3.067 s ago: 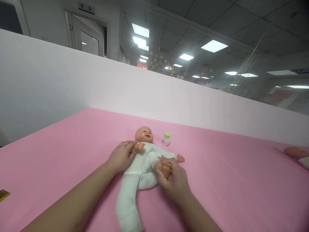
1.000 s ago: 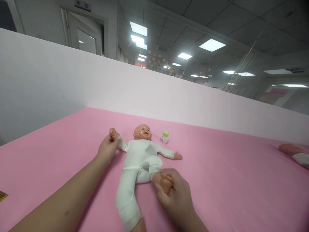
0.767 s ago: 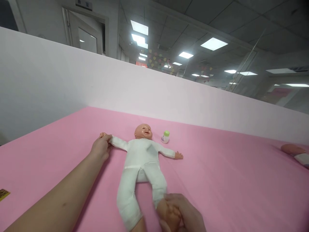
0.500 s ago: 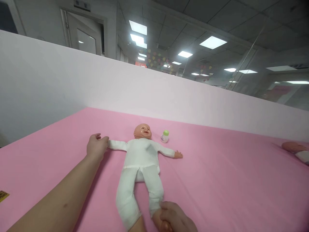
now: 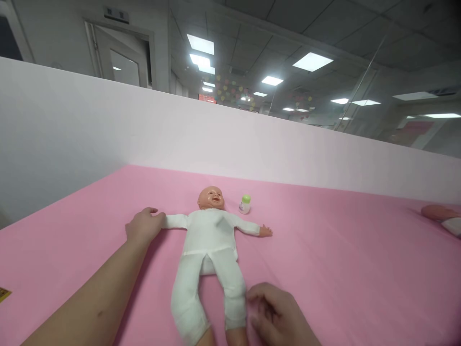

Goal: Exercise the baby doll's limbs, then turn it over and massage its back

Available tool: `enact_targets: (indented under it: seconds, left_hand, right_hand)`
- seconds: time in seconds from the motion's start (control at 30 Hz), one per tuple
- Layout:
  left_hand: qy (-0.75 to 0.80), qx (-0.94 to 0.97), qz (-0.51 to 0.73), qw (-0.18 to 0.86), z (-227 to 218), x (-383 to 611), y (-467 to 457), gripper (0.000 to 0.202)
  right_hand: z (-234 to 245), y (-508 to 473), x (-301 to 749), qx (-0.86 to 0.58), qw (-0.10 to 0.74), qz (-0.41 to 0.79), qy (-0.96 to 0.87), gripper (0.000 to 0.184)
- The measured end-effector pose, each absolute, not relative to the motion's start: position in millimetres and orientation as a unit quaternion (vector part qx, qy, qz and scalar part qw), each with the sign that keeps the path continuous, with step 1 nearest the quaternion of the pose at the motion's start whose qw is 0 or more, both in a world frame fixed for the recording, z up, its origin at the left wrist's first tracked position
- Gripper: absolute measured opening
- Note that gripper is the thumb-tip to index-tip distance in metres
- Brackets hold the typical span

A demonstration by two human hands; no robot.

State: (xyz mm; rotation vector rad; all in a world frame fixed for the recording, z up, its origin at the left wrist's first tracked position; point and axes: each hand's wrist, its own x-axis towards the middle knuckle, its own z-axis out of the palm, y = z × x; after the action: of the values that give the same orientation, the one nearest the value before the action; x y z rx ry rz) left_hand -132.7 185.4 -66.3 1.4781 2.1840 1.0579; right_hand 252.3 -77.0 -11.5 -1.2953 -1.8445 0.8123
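- Doll (image 5: pixel 211 235): on its back on pink surface (image 5: pixel 342 259), both arms spread.
- Left hand (image 5: pixel 144 226): at doll's sleeve (image 5: pixel 176 221) end, fingers bent; grip hidden, can't tell.
- Right hand (image 5: pixel 277 312): just beside doll's lower leg (image 5: pixel 235 307), fingers curled, thumb apart, nothing held.
- Step, likely: straightening doll's limbs.
- Regripping that leg would call for moving in, closing thumb and fingers.

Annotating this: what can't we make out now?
Head view:
Bald plastic doll in white cloth: one hand hidden by the person's left hand; feet cut off by bottom edge.
Translucent plastic bottle with green cap: label too small to read.
Pinkish and white object: cut off by right edge.
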Motion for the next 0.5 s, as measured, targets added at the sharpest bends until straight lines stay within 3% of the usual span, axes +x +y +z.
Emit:
enact_targets:
  seconds: [0.1,0.17,0.37,0.5]
  left_hand:
    - [0.736,0.561,0.375,0.057,-52.8,-108.8,174.0,0.051]
    - [0.694,0.59,0.41,0.046,-45.3,-84.2,163.3,0.052]
    - [0.539,0.706,0.412,0.204,-50.5,-21.5,140.8,0.073]
    - [0.542,0.708,0.384,0.242,-55.7,-12.5,138.6,0.078]
  right_hand:
    - [3.8,-51.5,254.0,-0.555,0.354,0.321,-0.681,0.015]
    - [5.1,-27.2,254.4,-0.567,0.339,0.322,-0.678,0.019]
    - [-7.2,67.0,245.8,-0.51,0.318,0.553,-0.577,0.044]
    - [-8.5,113.3,229.9,-0.542,0.314,0.538,-0.565,0.048]
